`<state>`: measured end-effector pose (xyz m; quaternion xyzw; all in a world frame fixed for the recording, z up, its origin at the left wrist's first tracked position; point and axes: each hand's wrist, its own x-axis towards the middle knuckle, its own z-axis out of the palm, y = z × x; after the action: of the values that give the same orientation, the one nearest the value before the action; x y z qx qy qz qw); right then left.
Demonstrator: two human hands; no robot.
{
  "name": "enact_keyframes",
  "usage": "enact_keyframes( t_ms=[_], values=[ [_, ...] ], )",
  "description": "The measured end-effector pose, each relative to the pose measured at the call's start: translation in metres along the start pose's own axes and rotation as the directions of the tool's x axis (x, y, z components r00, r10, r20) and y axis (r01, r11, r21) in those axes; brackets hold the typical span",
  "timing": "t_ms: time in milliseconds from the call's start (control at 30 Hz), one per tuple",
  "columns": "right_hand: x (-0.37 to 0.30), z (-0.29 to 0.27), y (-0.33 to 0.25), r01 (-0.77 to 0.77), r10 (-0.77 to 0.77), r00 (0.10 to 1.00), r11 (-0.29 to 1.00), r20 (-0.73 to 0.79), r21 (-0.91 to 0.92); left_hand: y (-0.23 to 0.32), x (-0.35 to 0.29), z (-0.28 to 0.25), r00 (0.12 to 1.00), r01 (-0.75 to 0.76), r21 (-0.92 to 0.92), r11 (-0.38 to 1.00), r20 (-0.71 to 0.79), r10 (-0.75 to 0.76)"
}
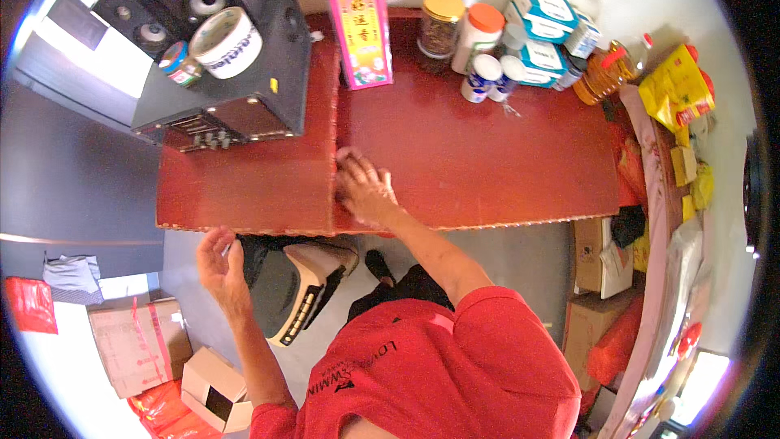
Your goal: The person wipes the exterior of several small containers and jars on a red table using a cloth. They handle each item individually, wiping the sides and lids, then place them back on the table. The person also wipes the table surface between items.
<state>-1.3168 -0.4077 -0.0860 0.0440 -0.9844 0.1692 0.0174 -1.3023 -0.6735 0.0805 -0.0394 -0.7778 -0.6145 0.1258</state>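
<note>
My right hand (366, 189) is at the seam of the red tabletop (471, 154), where a raised left part meets the right part. Its fingers are stretched out, slightly blurred, and I see nothing held in them. Just below the front edge of the raised left part (244, 187) is my left hand (221, 270). Its fingers are loosely bent with the thumb apart, and no object shows in it. Whether that hand touches the edge I cannot tell.
Black speakers (284, 57) carry a white tape roll (227, 42) and a small jar (180, 63). Behind stands a pink box (364, 32). Jars (441, 26), teal-white boxes (542, 12) and an oil bottle (603, 75) line the back right. A rounded appliance (296, 293) sits below; cartons (140, 345) lie left.
</note>
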Motion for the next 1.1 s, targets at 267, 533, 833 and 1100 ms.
enact_keyframes(
  t_ms=[267, 533, 833, 1100],
  values=[
    [-0.125, -0.042, 0.09, -0.068, 0.068, 0.993, 0.998, 0.098, 0.0, 0.009, -0.092, 0.042, 0.946, 0.309, -0.115, 0.944, 0.134, -0.294],
    [-0.254, -0.089, 0.212, -0.337, 0.339, 0.941, 0.937, 0.01, -0.09, 0.039, -0.181, 0.094, 0.893, 0.41, -0.064, 0.91, 0.234, -0.385],
    [-0.314, -0.111, 0.292, -0.297, 0.301, 0.954, 0.929, -0.018, -0.221, 0.041, -0.266, 0.045, 0.887, 0.454, -0.071, 0.888, 0.129, -0.443],
    [-0.239, -0.099, 0.157, 0.118, -0.144, 0.979, 0.978, 0.147, 0.173, 0.013, -0.316, -0.001, 0.873, 0.488, -0.105, 0.867, 0.048, -0.485]
  ],
)
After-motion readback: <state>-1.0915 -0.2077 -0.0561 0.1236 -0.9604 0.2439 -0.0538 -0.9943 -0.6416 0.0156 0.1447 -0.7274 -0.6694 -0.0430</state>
